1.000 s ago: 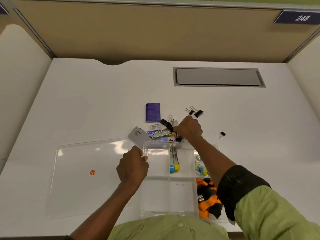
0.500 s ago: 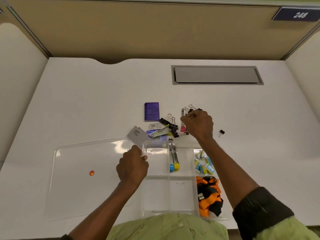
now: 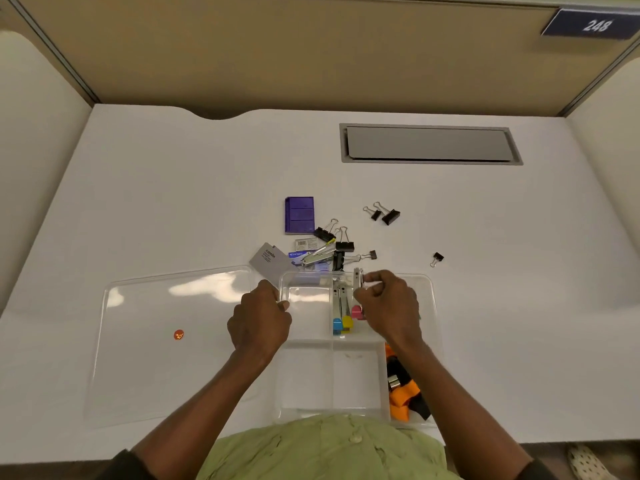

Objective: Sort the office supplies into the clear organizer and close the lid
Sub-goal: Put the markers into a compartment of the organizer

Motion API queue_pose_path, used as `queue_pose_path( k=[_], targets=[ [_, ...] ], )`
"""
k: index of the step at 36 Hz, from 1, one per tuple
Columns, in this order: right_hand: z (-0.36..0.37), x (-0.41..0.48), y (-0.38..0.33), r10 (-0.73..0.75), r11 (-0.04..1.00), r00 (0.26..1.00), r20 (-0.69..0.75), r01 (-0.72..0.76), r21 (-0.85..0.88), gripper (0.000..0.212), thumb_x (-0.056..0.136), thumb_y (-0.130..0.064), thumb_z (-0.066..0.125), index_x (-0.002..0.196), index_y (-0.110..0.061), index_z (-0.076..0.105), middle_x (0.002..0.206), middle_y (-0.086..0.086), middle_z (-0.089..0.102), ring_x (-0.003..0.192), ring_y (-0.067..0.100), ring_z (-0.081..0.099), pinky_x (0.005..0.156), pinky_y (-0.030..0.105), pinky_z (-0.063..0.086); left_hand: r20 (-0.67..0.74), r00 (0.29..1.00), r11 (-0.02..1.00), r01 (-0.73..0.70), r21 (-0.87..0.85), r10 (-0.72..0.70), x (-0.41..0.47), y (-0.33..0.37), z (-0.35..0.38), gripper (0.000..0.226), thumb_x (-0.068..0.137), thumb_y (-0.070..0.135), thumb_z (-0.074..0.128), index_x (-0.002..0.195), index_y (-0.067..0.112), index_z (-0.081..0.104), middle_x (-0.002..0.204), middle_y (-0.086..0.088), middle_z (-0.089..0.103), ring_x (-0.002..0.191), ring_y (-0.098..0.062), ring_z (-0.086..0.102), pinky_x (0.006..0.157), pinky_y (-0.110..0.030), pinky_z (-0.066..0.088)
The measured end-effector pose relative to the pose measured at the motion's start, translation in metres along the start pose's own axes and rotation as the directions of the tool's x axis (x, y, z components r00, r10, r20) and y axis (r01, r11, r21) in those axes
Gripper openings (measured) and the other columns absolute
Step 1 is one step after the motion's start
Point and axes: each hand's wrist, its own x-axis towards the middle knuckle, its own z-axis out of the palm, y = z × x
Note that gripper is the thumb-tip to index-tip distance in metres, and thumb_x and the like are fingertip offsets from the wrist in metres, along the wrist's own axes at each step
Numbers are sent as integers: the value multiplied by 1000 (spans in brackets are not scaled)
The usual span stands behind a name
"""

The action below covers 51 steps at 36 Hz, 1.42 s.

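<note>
Hovering over the clear organizer (image 3: 356,372) on the white desk (image 3: 173,202), the right hand (image 3: 388,306) is closed around a pink-handled clipper (image 3: 357,299), which is held above the compartment where the blue-handled clipper (image 3: 337,313) and the yellow-handled clipper (image 3: 346,311) are lying. The organizer's left wall is gripped by the curled left hand (image 3: 259,323). The open lid (image 3: 173,341) is laid flat to the left. Binder clips (image 3: 389,214) and a purple box (image 3: 300,215) are left behind the organizer.
</note>
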Motion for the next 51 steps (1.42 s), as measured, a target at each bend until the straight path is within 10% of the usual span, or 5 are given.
queue_pose_path(
  k=[9,20,33,40,51],
  targets=[
    [29,-9,1,-107,867,994,0,94,-489,24,88,-34,61,102,-14,59,91,3,66,84,26,66,62,31,38,-1,1000,999,-18,31,18,-1,0,2,18,95,27,69,110,20,60,113,-7,74,97,-32,71,75,-36,54],
    [40,2,9,-147,829,988,43,147,-539,10,93,-17,58,99,-10,63,88,10,69,80,29,68,62,29,41,10,999,999,-30,35,30,-2,-1,3,17,96,25,67,109,19,58,111,-6,73,97,-33,71,71,-35,49],
    [46,6,21,-279,779,957,80,275,-563,38,37,6,90,59,-8,63,51,6,58,39,18,54,45,18,24,41,999,998,-35,58,33,-2,1,1,27,96,24,70,119,17,58,125,-5,71,100,-29,72,71,-32,49],
    [10,13,-27,-516,760,854,-68,419,-498,20,70,9,71,78,-9,72,72,6,65,58,24,60,51,29,46,47,999,999,-21,39,19,-2,2,-1,24,95,22,70,115,18,58,116,-3,73,99,-28,72,71,-33,51],
    [29,117,-69,-553,379,649,522,754,-537,43,83,-20,78,123,-20,62,114,3,65,107,25,58,72,38,52,40,999,1000,-11,2,11,-2,3,-4,27,95,22,70,119,19,59,125,-1,73,104,-26,72,74,-33,51]
  ],
)
